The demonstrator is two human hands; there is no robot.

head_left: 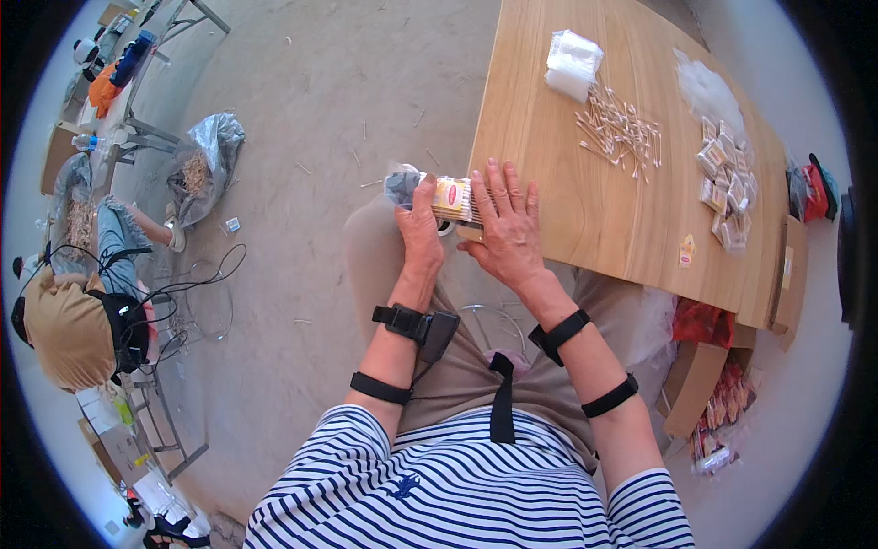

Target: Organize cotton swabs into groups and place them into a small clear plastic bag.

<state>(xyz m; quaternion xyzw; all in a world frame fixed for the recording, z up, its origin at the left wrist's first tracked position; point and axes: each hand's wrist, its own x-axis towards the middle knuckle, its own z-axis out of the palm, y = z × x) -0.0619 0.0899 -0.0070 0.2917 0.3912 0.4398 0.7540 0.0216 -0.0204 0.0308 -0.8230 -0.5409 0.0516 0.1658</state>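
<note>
My left hand [420, 236] is wrapped round a clear packet of cotton swabs [451, 196] with a yellow and red label, held beside the table's near left corner. White swab ends show in a row on its right side. My right hand [512, 231] lies flat with fingers stretched out, its thumb side touching that row of ends. What lies under its palm is hidden. On the wooden table [540, 137], a loose heap of cotton swabs [622, 131] lies beyond my right hand, next to a stack of clear plastic bags [574, 62].
Several small filled packets [727, 178] are piled at the table's right, below a crumpled clear plastic sheet [712, 90]. A small yellow card [687, 251] lies near the front edge. Cardboard boxes [692, 389] stand below. At far left, another person [69, 325] sits near a silvery plastic bag [208, 169].
</note>
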